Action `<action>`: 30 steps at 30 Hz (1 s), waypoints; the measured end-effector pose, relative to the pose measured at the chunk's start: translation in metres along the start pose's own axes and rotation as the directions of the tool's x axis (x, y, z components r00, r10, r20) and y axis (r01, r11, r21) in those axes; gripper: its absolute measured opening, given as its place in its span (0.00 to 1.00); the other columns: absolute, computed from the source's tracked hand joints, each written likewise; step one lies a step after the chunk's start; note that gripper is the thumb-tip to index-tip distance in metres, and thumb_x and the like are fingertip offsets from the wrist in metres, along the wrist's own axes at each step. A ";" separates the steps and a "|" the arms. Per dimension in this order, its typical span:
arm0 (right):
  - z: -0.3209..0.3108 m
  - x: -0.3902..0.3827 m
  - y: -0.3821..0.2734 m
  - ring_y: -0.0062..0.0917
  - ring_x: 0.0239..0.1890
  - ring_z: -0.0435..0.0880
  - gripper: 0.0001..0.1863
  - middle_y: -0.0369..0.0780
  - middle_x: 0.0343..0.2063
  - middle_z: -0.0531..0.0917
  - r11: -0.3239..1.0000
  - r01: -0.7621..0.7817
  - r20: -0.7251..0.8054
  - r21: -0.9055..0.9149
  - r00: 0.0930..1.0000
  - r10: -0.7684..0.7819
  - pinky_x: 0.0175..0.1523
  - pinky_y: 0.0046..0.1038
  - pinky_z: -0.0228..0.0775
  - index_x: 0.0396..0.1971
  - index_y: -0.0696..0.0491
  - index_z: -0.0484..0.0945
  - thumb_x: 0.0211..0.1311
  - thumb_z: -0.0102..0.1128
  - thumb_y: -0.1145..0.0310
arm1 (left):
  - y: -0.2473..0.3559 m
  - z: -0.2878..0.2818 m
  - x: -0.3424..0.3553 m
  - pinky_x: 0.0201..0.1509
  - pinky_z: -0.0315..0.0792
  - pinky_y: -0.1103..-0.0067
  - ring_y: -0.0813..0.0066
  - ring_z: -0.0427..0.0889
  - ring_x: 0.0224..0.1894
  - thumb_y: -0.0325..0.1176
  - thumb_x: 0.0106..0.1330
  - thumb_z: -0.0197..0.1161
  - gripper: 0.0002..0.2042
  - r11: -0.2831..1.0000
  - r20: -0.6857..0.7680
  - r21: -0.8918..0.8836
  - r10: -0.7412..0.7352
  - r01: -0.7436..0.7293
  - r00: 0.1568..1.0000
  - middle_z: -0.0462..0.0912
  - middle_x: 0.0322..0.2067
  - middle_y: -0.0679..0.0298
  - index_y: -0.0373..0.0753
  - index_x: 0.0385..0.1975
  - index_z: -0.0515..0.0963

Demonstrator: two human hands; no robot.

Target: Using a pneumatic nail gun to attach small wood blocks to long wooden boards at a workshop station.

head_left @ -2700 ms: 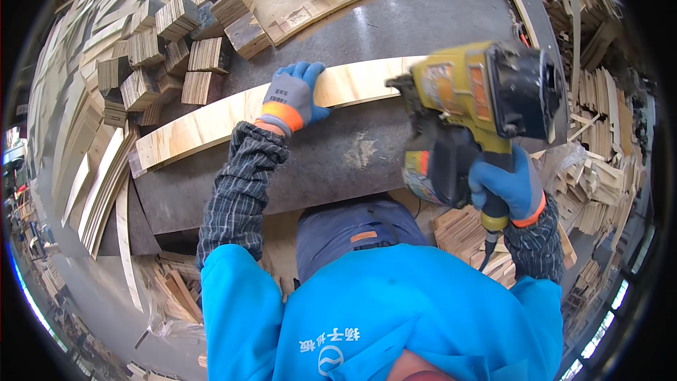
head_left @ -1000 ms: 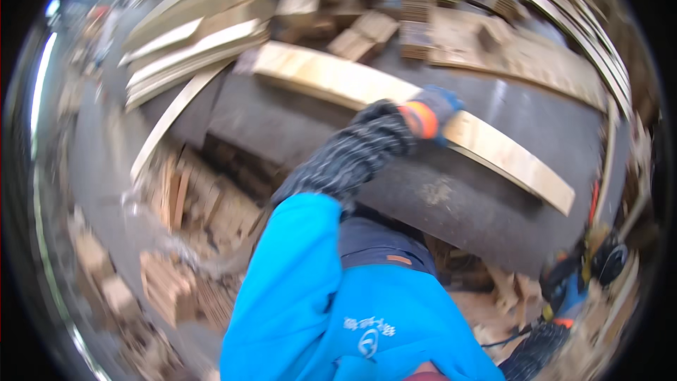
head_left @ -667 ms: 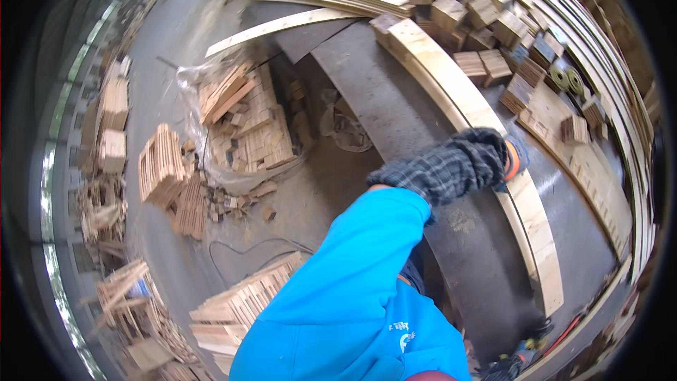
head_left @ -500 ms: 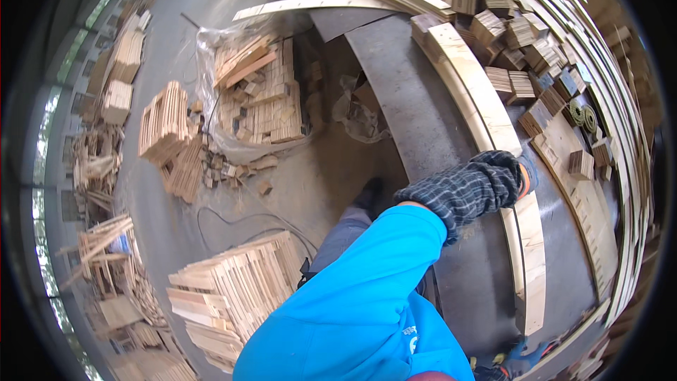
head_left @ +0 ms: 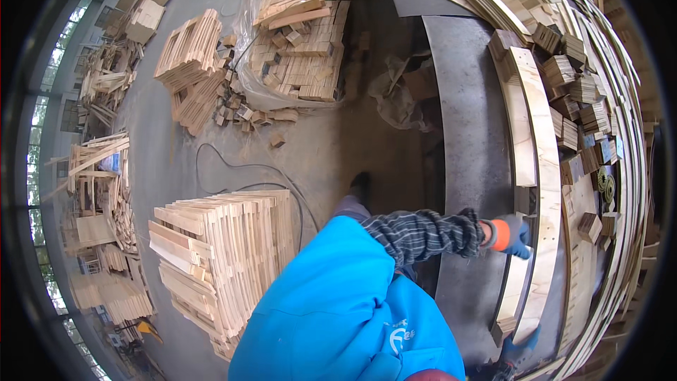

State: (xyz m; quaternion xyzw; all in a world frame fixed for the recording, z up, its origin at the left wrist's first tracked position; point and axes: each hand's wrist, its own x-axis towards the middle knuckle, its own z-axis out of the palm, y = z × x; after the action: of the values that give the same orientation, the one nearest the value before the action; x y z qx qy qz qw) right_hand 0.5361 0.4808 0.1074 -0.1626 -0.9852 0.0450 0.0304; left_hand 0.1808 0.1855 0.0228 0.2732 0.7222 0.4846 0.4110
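A long curved plank (head_left: 546, 169) lies along the dark bench (head_left: 469, 127). The left hand (head_left: 511, 235), in a blue glove, rests on the plank, fingers curled over its inner edge. A clear bag (head_left: 296, 35) on the floor holds many wood blocks. One slat stack (head_left: 226, 254) stands nearby.

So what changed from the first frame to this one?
The head has swung left, off the bench toward the floor stacks. The nail gun and right hand have left the view. The left hand stays on the curved plank.
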 end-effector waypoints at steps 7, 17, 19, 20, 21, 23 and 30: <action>-0.176 -0.041 -0.169 0.60 0.68 0.72 0.66 0.57 0.69 0.73 0.974 -0.135 0.064 -0.184 0.987 0.148 0.67 0.59 0.67 0.78 0.61 0.61 0.46 0.83 0.37 | 0.072 0.066 -0.062 0.45 0.90 0.58 0.52 0.94 0.38 0.57 0.65 0.79 0.35 0.358 0.400 -0.867 0.085 0.346 0.913 0.90 0.45 0.44 0.26 0.56 0.83; -0.185 0.006 -0.308 0.53 0.70 0.73 0.57 0.55 0.68 0.76 0.780 0.238 -0.067 -0.578 0.939 -0.336 0.70 0.55 0.67 0.73 0.63 0.68 0.56 0.74 0.33 | 0.069 -0.065 -0.228 0.30 0.84 0.74 0.71 0.88 0.26 0.43 0.69 0.77 0.21 0.379 -0.114 -0.905 0.219 -0.192 0.969 0.91 0.36 0.59 0.32 0.53 0.86; -0.170 0.031 -0.338 0.57 0.77 0.66 0.68 0.58 0.74 0.71 0.837 0.376 -0.028 -0.398 0.907 -0.421 0.78 0.55 0.62 0.78 0.66 0.61 0.53 0.76 0.27 | 0.028 -0.106 -0.259 0.37 0.85 0.75 0.73 0.89 0.35 0.42 0.72 0.75 0.21 0.456 -0.208 -0.861 0.089 -0.226 0.974 0.91 0.43 0.60 0.33 0.57 0.85; -0.164 0.045 -0.353 0.57 0.77 0.66 0.67 0.60 0.73 0.71 0.835 0.437 0.085 -0.334 0.896 -0.435 0.79 0.55 0.61 0.78 0.67 0.61 0.54 0.76 0.27 | 0.007 -0.121 -0.276 0.37 0.86 0.74 0.71 0.90 0.36 0.41 0.71 0.76 0.22 0.378 -0.316 -0.875 0.029 -0.303 0.948 0.91 0.44 0.59 0.33 0.58 0.84; -0.154 0.058 -0.373 0.57 0.77 0.67 0.66 0.62 0.72 0.71 0.829 0.492 0.196 -0.266 0.869 -0.454 0.79 0.54 0.61 0.78 0.67 0.61 0.55 0.75 0.28 | -0.018 -0.138 -0.296 0.36 0.86 0.74 0.69 0.91 0.37 0.41 0.71 0.77 0.23 0.368 -0.343 -0.885 -0.103 -0.285 0.934 0.91 0.45 0.58 0.33 0.58 0.84; -0.134 0.088 -0.417 0.61 0.77 0.65 0.67 0.64 0.74 0.68 0.766 0.607 0.394 -0.213 0.770 -0.501 0.80 0.58 0.58 0.79 0.66 0.57 0.56 0.75 0.29 | -0.067 -0.167 -0.332 0.33 0.89 0.68 0.63 0.93 0.39 0.36 0.70 0.77 0.24 0.193 -0.471 -0.876 -0.138 -0.443 0.871 0.91 0.48 0.55 0.32 0.62 0.80; 0.011 0.138 -0.645 0.55 0.63 0.81 0.55 0.57 0.60 0.82 0.621 0.751 0.417 0.224 0.502 -0.758 0.66 0.50 0.76 0.76 0.60 0.66 0.47 0.83 0.60 | -0.256 -0.218 -0.463 0.32 0.88 0.65 0.59 0.92 0.29 0.41 0.72 0.74 0.18 -0.026 -0.445 -0.738 -0.733 -0.674 0.515 0.92 0.38 0.52 0.31 0.50 0.87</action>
State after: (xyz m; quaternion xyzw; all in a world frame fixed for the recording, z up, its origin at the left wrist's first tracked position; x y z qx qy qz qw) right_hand 0.1999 -0.0835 0.1661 0.2992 -0.9316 0.0720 -0.1934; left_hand 0.2316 -0.3828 -0.0196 -0.4183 0.2210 0.8791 0.0585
